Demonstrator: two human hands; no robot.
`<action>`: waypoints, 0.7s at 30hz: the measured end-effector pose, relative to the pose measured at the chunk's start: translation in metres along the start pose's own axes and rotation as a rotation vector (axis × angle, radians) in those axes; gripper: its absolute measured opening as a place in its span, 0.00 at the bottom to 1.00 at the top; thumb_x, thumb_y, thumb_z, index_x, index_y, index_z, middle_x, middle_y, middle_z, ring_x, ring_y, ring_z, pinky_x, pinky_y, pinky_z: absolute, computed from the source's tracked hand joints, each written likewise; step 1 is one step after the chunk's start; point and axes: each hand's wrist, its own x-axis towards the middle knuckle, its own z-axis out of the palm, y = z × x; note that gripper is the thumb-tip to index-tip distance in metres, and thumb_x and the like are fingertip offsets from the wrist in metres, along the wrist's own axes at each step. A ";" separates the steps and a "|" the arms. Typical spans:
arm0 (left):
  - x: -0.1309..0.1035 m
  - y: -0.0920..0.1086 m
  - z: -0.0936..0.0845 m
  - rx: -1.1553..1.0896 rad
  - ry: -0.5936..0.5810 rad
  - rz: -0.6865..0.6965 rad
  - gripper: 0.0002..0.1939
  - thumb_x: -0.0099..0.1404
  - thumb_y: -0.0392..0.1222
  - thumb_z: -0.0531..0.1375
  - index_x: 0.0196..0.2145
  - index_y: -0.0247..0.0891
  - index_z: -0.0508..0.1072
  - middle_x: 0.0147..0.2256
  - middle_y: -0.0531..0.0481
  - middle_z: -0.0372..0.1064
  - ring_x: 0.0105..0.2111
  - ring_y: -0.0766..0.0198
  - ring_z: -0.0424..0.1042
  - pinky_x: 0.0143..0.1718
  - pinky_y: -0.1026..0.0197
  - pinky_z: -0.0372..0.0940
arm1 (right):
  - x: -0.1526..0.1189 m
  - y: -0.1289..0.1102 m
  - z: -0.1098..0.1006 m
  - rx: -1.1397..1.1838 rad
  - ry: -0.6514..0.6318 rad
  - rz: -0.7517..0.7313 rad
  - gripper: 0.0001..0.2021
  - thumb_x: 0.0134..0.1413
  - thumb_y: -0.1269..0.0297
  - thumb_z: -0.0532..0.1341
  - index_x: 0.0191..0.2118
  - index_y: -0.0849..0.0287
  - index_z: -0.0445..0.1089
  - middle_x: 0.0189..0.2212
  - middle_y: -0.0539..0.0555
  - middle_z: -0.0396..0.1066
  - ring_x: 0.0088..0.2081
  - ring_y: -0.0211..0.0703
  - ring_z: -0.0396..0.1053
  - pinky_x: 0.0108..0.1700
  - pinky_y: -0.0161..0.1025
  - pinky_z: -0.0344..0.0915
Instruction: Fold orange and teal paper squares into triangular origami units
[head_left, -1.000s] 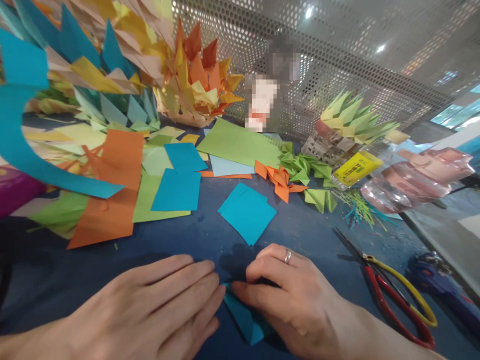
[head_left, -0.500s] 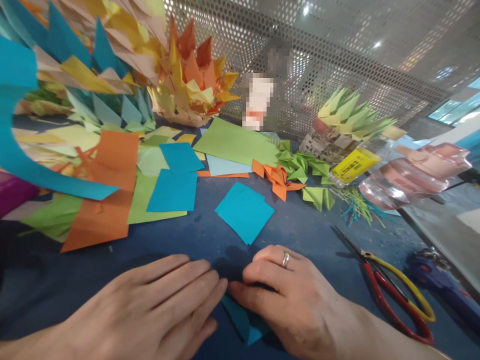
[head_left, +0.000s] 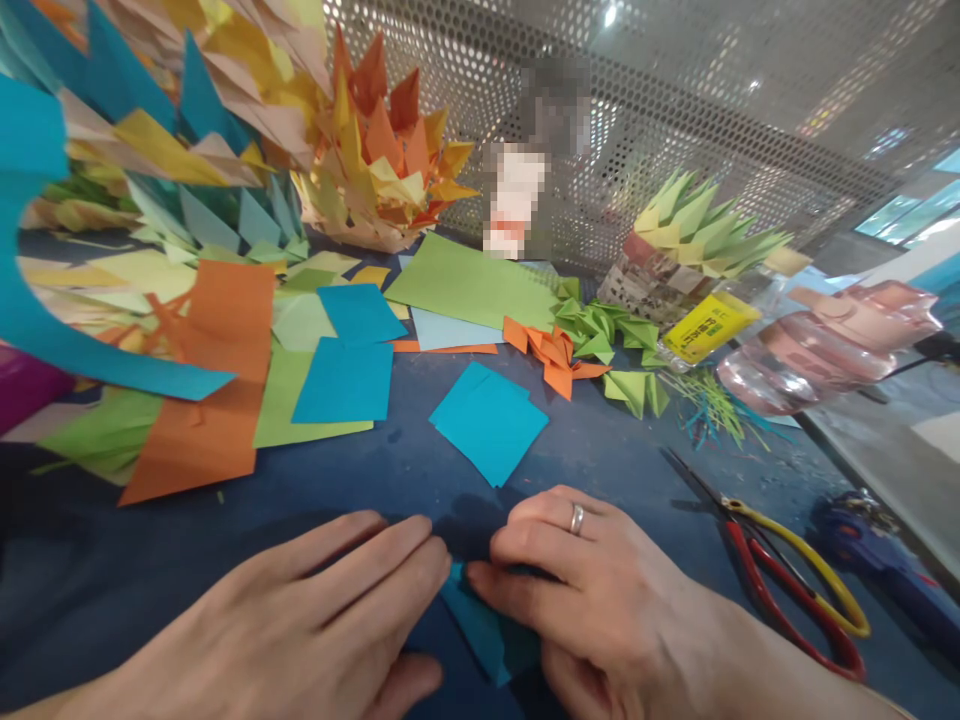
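A small folded piece of blue paper (head_left: 480, 630) lies on the dark blue tabletop between my hands, partly covered by them. My right hand (head_left: 592, 590), with a ring on one finger, is closed over its right side, thumb and curled fingers at the upper fold. Stretched out and close together, the fingers of my left hand (head_left: 337, 600) reach the paper's upper left edge, with the thumb apart below. Just beyond my hands lie overlapping blue paper squares (head_left: 491, 425). Two more blue pieces, a square (head_left: 343, 380) and another square (head_left: 361, 312), are farther left.
Scissors (head_left: 795, 590) and a blue glue gun (head_left: 885, 570) lie at right. Behind are a pink bottle (head_left: 832, 345), a yellow-labelled bottle (head_left: 709, 330), folded green pieces (head_left: 611, 330) and folded orange pieces (head_left: 555, 355). An orange strip (head_left: 217, 380) and paper-point sculptures (head_left: 382, 160) stand left.
My left hand's fingertips have drawn slightly left and its thumb has spread lower. My right hand has shifted a little to the right, showing more of the folded paper's top.
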 end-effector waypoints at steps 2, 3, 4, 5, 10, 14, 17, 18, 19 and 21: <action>-0.001 0.000 0.000 -0.005 0.002 -0.013 0.15 0.74 0.45 0.51 0.45 0.38 0.76 0.45 0.55 0.75 0.47 0.69 0.71 0.68 0.63 0.37 | -0.002 0.002 -0.001 -0.023 -0.007 -0.020 0.15 0.53 0.77 0.52 0.44 0.68 0.72 0.36 0.59 0.72 0.39 0.46 0.67 0.43 0.44 0.66; 0.000 0.000 0.000 -0.004 0.010 -0.014 0.15 0.74 0.44 0.51 0.44 0.38 0.76 0.45 0.55 0.75 0.47 0.70 0.71 0.68 0.64 0.37 | -0.002 0.003 -0.001 -0.042 -0.011 -0.031 0.14 0.56 0.76 0.52 0.43 0.68 0.73 0.35 0.59 0.73 0.38 0.46 0.67 0.41 0.44 0.66; 0.001 0.000 0.000 0.000 0.022 -0.011 0.15 0.74 0.44 0.51 0.44 0.38 0.76 0.44 0.55 0.75 0.47 0.70 0.70 0.68 0.65 0.38 | -0.003 0.003 -0.001 -0.061 -0.014 -0.048 0.13 0.58 0.76 0.52 0.43 0.68 0.72 0.35 0.58 0.73 0.37 0.46 0.67 0.40 0.44 0.65; 0.002 0.000 0.000 0.004 0.039 -0.004 0.15 0.74 0.44 0.51 0.43 0.37 0.76 0.44 0.55 0.75 0.46 0.71 0.70 0.68 0.65 0.39 | -0.004 0.004 -0.001 -0.081 -0.015 -0.064 0.13 0.60 0.75 0.52 0.44 0.69 0.72 0.34 0.58 0.73 0.37 0.45 0.66 0.39 0.44 0.65; 0.005 0.000 0.001 0.037 0.062 0.001 0.15 0.74 0.43 0.51 0.42 0.36 0.76 0.42 0.54 0.75 0.45 0.70 0.67 0.67 0.66 0.40 | -0.009 0.007 0.003 -0.149 0.014 -0.110 0.14 0.63 0.73 0.51 0.43 0.70 0.74 0.33 0.57 0.73 0.36 0.45 0.66 0.38 0.45 0.63; 0.004 0.001 0.001 0.049 0.057 -0.013 0.14 0.74 0.41 0.51 0.42 0.37 0.76 0.43 0.56 0.75 0.45 0.71 0.68 0.67 0.66 0.41 | -0.016 0.009 0.004 -0.182 0.104 -0.156 0.14 0.59 0.77 0.52 0.28 0.67 0.74 0.28 0.56 0.71 0.31 0.45 0.63 0.32 0.44 0.60; 0.005 0.000 -0.001 0.043 0.056 -0.016 0.14 0.74 0.41 0.51 0.43 0.38 0.76 0.43 0.56 0.75 0.45 0.71 0.69 0.66 0.66 0.43 | -0.018 0.010 0.003 -0.184 0.121 -0.146 0.14 0.57 0.78 0.53 0.26 0.67 0.73 0.27 0.57 0.71 0.31 0.45 0.63 0.32 0.44 0.59; 0.006 -0.001 -0.001 0.043 0.059 -0.013 0.14 0.74 0.41 0.51 0.43 0.38 0.76 0.43 0.56 0.75 0.45 0.72 0.70 0.66 0.66 0.43 | -0.018 0.010 0.003 -0.184 0.113 -0.137 0.14 0.58 0.78 0.53 0.27 0.68 0.74 0.28 0.57 0.71 0.31 0.45 0.63 0.32 0.44 0.60; 0.007 -0.002 -0.002 0.043 0.061 -0.009 0.14 0.74 0.41 0.50 0.43 0.38 0.76 0.43 0.56 0.75 0.44 0.72 0.70 0.66 0.66 0.43 | -0.018 0.009 0.002 -0.182 0.104 -0.135 0.14 0.58 0.78 0.53 0.28 0.68 0.74 0.28 0.57 0.72 0.31 0.45 0.63 0.32 0.44 0.60; 0.007 -0.003 -0.002 0.040 0.060 0.011 0.14 0.74 0.39 0.50 0.42 0.38 0.76 0.41 0.56 0.76 0.43 0.72 0.72 0.66 0.67 0.43 | -0.018 0.008 0.001 -0.182 0.091 -0.136 0.13 0.58 0.77 0.53 0.30 0.68 0.75 0.28 0.57 0.72 0.31 0.45 0.63 0.32 0.44 0.60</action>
